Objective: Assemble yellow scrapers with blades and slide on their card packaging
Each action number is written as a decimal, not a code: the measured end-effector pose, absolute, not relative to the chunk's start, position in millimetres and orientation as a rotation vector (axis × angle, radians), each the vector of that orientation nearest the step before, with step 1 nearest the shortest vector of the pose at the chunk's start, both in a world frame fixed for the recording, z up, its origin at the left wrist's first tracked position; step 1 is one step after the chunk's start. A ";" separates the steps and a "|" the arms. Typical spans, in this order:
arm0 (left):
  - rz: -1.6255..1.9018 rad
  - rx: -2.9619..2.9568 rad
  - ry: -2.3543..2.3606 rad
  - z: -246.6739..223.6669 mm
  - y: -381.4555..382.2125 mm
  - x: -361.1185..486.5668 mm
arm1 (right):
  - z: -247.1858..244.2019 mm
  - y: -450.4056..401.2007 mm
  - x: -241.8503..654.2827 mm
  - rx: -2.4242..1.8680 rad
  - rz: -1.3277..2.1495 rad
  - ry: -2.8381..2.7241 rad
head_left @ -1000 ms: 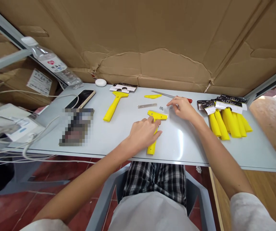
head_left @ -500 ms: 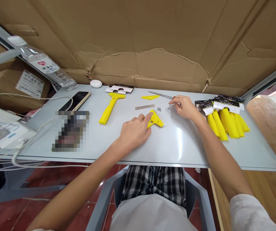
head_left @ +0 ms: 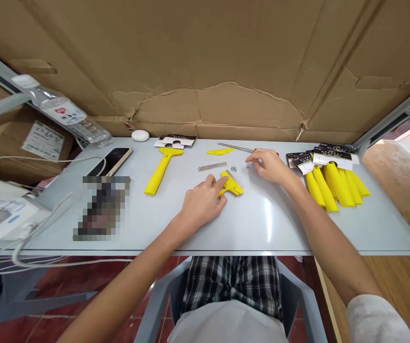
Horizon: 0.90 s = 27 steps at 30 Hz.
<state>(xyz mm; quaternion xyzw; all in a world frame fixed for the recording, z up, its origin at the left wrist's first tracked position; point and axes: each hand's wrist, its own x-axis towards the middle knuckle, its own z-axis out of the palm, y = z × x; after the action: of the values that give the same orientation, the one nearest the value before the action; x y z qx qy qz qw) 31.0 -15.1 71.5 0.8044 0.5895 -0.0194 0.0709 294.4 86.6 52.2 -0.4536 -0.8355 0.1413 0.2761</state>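
Observation:
My left hand [head_left: 203,201] rests its fingers on a yellow plastic scraper [head_left: 231,185], whose handle is mostly hidden beneath them. My right hand [head_left: 269,166] hovers at the middle of the table, fingertips near a small silver piece [head_left: 249,166] and a little pile of screws [head_left: 233,168]. Behind those fingers lies a screwdriver [head_left: 235,147], its red handle partly hidden. Close by are a steel blade [head_left: 212,166] and a yellow blade cover [head_left: 220,151]. A finished yellow scraper [head_left: 162,169] lies to the left, and a bundle of packaged scrapers [head_left: 335,188] lies to the right.
The pale grey table [head_left: 280,228] stands against a cardboard sheet [head_left: 208,109]. On its left are a phone [head_left: 114,161], a pixelated object [head_left: 101,207] and a white round item [head_left: 140,136]. A water bottle [head_left: 58,108] lies on a shelf rail, and cables [head_left: 29,259] trail at the left.
My left hand has turned the yellow scraper, swinging its handle from pointing toward me to lying under my fingers. My right hand has barely moved. The view has tilted slightly upward.

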 end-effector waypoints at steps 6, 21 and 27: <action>-0.009 2.406 1.775 68.7 -13.8 27.9 | 53.3 75.0 278.6 -1.140 0.502 -2.271; 0.005 2.447 1.766 66.3 -17.0 27.7 | 56.3 59.0 251.4 -1.108 0.745 -2.349; -0.040 2.432 1.795 68.0 -18.3 29.4 | 55.5 57.6 250.1 -1.108 0.761 -2.341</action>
<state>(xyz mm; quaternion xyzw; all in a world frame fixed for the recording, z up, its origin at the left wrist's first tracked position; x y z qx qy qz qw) 29.4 -18.3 68.0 0.8032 0.5927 -0.0133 0.0591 250.1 57.6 55.5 -0.4003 -0.8462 0.2749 0.2194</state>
